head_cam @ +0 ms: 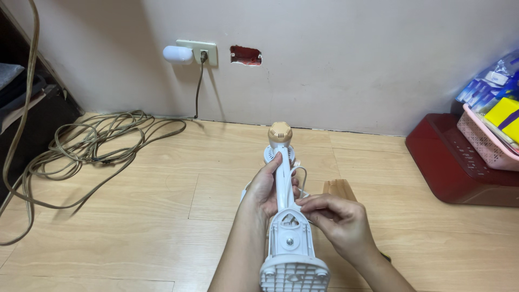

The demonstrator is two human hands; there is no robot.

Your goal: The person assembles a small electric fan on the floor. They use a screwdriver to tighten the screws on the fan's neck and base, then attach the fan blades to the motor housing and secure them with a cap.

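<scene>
A white plastic fan stand (285, 227) lies lengthwise pointing away from me, its ribbed base end nearest the camera and a tan round knob (280, 132) at its far end. My left hand (266, 186) wraps around the stand's narrow neck from the left. At the right side of the wider base part, my right hand (338, 221) pinches with fingertips near a thin white cord (300, 178) that loops beside the neck.
A tangled grey-green cable (92, 143) lies on the wooden floor at left and runs to a wall socket (201, 52). A dark red box (459, 162) with a pink basket (484, 138) stands at right. A small wooden block (338, 188) lies behind my right hand.
</scene>
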